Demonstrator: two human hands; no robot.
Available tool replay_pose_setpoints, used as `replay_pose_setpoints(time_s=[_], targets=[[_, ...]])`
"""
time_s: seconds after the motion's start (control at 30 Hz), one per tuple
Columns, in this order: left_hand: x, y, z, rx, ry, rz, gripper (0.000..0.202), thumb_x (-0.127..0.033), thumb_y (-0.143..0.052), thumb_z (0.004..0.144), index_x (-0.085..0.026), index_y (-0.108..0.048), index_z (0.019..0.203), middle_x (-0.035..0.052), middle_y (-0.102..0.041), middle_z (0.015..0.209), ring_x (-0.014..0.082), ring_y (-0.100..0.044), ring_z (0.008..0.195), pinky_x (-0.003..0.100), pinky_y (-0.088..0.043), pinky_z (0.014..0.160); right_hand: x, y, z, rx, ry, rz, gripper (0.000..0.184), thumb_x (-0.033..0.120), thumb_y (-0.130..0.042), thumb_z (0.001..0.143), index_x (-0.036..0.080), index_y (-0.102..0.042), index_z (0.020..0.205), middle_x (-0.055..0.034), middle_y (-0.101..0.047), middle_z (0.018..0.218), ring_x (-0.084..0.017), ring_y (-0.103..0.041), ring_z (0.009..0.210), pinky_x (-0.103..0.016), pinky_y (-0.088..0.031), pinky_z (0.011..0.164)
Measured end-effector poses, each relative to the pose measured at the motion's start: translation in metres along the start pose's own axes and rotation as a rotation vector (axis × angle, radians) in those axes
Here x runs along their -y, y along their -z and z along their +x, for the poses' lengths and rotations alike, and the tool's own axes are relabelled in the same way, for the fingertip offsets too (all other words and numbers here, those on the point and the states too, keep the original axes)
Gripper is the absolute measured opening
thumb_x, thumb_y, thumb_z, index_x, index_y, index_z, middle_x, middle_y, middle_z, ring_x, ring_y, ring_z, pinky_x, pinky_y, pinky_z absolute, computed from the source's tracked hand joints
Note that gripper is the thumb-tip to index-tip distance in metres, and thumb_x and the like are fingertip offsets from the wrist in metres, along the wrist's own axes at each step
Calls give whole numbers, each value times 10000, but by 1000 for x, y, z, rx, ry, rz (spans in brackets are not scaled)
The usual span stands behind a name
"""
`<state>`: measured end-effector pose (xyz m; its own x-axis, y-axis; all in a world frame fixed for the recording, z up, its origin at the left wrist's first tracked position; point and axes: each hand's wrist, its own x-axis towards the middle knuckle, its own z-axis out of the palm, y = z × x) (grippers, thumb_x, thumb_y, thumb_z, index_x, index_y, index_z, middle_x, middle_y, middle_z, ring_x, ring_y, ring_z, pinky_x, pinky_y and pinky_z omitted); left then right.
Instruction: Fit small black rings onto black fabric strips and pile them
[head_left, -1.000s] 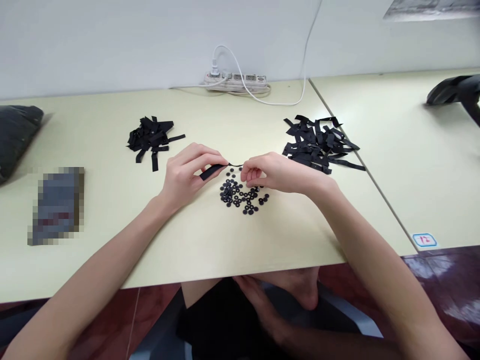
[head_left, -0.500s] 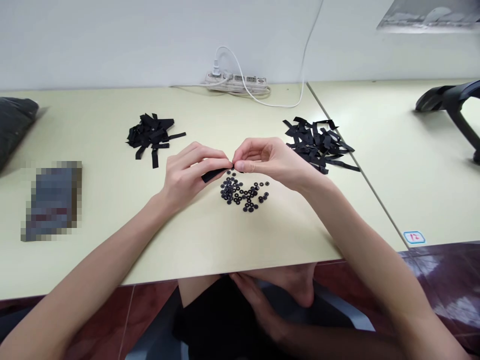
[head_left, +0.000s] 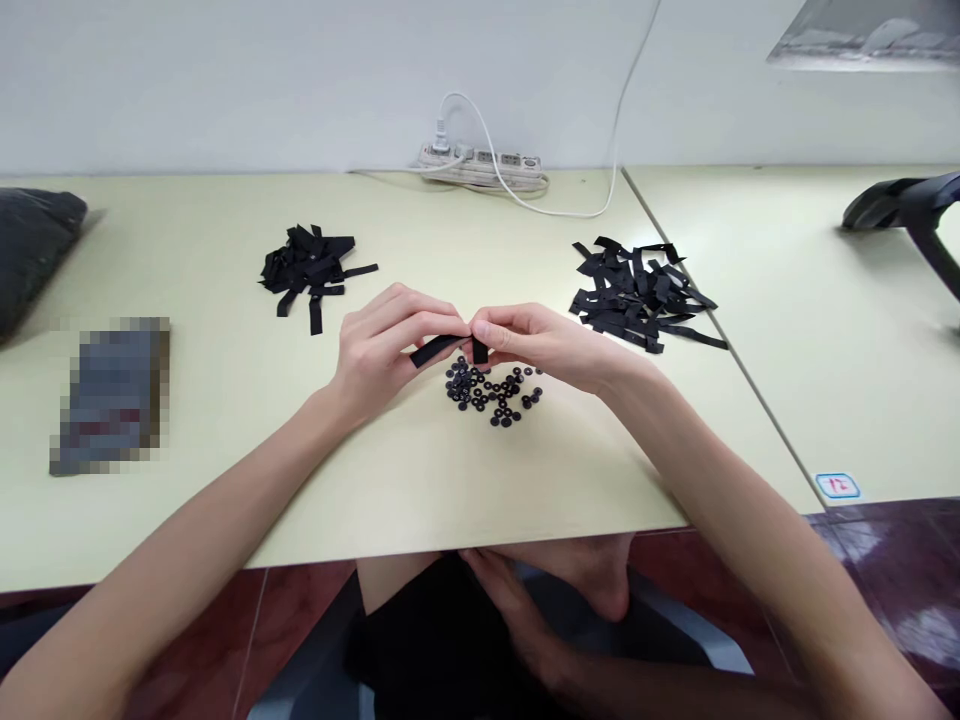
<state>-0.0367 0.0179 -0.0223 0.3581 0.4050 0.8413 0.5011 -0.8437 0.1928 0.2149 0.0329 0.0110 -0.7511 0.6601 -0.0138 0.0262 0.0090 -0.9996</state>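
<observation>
Between my two hands is a black fabric strip, held above the table. My left hand pinches it near its middle, one end hanging out below the fingers. Thumb and fingers of my right hand close on the same strip right beside the left fingertips, and a short black end drops below them. Whether a small part sits at the pinch is hidden by the fingers. Just below lie several small black round discs with centre holes, loosely scattered, some heaped on the left.
Piles of black strips lie at the back left and right. A power strip with a white cable rests by the wall. A blurred-out box and a dark bag are left; a number label is right.
My right hand has shifted slightly down and turned at the pinch, and a short end of the strip now shows below its fingers. The view has moved a little to the left.
</observation>
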Motion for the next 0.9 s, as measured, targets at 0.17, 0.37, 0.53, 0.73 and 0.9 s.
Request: replay_pose_setpoints(time_s=[0.17,0.37,0.53,0.73,0.9], targets=[[1,1,3,-10,-10,-37,113,-330,-837,1045,-292,-779,1135,32,-795,1014,160,-721,844,260,-569,578,2,-6,1,2,12,45,427,581,-766,1059,216,-680,856,-11,-628,917,-160,-567,853,-319,-493,828],[1,-1,2,4,68,-44,111,-292,-792,1066,-298,-772,1176,29,-777,1058,168,-743,920,256,-602,601,2,-13,5,-129,76,86,425,554,-770,1069,228,-634,832,23,-571,821,-131,-447,723,-300,-419,714],[-1,-1,2,6,136,-46,100,-311,-762,1084,-281,-778,1178,32,-768,1073,160,-748,929,243,-623,617,-1,-11,7,-244,166,55,446,614,-774,1057,239,-639,857,16,-585,844,-136,-465,746,-295,-437,720],[-3,-1,3,2,133,-37,89,-287,-753,1089,-269,-777,1172,34,-771,1076,148,-752,907,231,-621,612,-1,-9,8,-306,199,58,467,646,-797,1033,245,-637,854,22,-550,817,-137,-480,748,-293,-444,716],[-4,-1,3,-5,132,-37,89,-268,-751,1088,-268,-768,1176,28,-769,1090,137,-752,891,225,-623,619,-2,-9,10,-320,213,89,449,599,-803,1041,243,-633,827,24,-542,793,-132,-463,721,-291,-443,700]])
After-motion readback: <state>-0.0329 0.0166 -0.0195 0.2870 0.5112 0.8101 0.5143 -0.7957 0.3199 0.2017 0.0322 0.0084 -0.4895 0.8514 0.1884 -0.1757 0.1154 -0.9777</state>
